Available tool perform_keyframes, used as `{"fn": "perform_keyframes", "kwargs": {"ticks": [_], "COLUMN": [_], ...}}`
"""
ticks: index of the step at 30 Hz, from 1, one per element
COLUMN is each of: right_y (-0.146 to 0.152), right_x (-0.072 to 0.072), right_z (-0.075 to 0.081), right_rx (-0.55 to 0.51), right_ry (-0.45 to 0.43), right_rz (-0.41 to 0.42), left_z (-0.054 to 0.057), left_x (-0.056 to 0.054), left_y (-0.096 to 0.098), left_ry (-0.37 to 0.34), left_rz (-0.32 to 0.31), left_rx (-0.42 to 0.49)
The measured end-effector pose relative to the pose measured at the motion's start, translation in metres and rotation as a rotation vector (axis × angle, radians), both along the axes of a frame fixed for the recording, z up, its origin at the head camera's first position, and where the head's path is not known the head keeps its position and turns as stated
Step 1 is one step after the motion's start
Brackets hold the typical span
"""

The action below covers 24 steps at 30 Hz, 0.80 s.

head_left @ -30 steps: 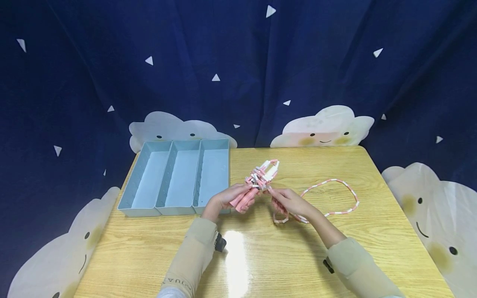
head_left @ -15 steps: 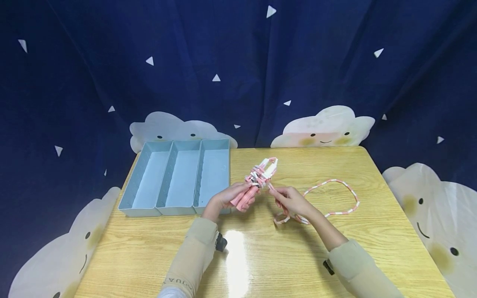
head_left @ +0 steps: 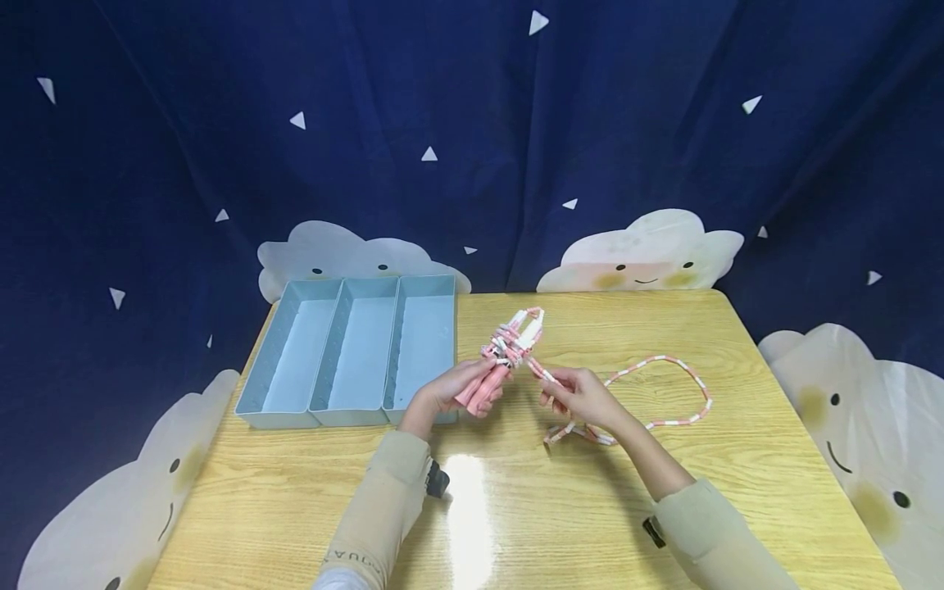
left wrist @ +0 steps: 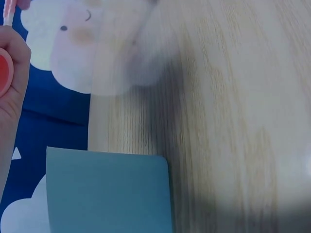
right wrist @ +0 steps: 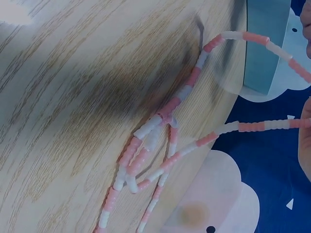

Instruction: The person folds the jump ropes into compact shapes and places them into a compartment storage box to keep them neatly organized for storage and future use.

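My left hand [head_left: 457,387] grips the two pink handles [head_left: 483,389] of a beaded jump rope, side by side. Pink and white rope is wound round their upper part in a bundle [head_left: 512,342], with a loop standing out at the far end. To its right, my right hand [head_left: 586,397] pinches a stretch of the rope that runs from the bundle. The remaining rope [head_left: 710,403] lies on the table in a wide loop. In the right wrist view, strands of the beaded rope [right wrist: 206,140] cross each other. One round handle end [left wrist: 4,70] shows at the left wrist view's edge.
A light blue bin [head_left: 276,419] with three long compartments stands at the table's back left, close to my left hand. Behind the wooden table [head_left: 590,524] hangs a dark blue curtain [head_left: 472,98] with white triangles and clouds.
The wound bundle has shifted slightly left and away from me. My right hand has drawn a little to the right, so more rope shows between the two hands.
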State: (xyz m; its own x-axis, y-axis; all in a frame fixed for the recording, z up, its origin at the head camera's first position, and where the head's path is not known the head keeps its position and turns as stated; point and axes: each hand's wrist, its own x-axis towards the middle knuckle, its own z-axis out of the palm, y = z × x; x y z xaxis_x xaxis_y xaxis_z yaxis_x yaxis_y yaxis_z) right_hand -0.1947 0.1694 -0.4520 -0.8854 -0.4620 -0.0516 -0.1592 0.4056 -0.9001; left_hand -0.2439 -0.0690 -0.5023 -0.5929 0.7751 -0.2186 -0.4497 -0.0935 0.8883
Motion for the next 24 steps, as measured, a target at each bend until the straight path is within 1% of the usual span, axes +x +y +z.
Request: {"fn": "perform_keyframes", "kwargs": {"ticks": [2,3,7,14,18,20,24], "right_y": [-0.002,-0.002,-0.002,-0.003,-0.002,0.000,0.003], "right_x": [0.004,0.004,0.005,0.007,0.006,0.003,-0.003], "right_z": [0.008,0.009,0.010,0.011,0.007,0.000,-0.013], "right_rx": [-0.011,-0.014,-0.033,0.003,-0.006,-0.009,0.029], "right_ry": [-0.003,-0.008,0.001,0.040,0.040,0.039,0.100], "right_rz": [-0.016,-0.027,-0.044,-0.051,-0.018,0.003,0.038], "left_z": [0.000,0.000,0.000,0.000,0.000,-0.001,-0.002], "left_x": [0.000,0.000,0.000,0.000,-0.001,-0.001,-0.002], "left_y": [0.000,0.000,-0.001,0.000,-0.001,-0.001,-0.002], "left_ry": [-0.004,-0.004,0.004,0.008,0.005,0.004,0.008], "left_rz": [0.011,0.016,0.032,0.045,0.052,0.056,0.058], "left_rx": [-0.006,-0.009,-0.018,-0.021,-0.009,-0.001,-0.002]}}
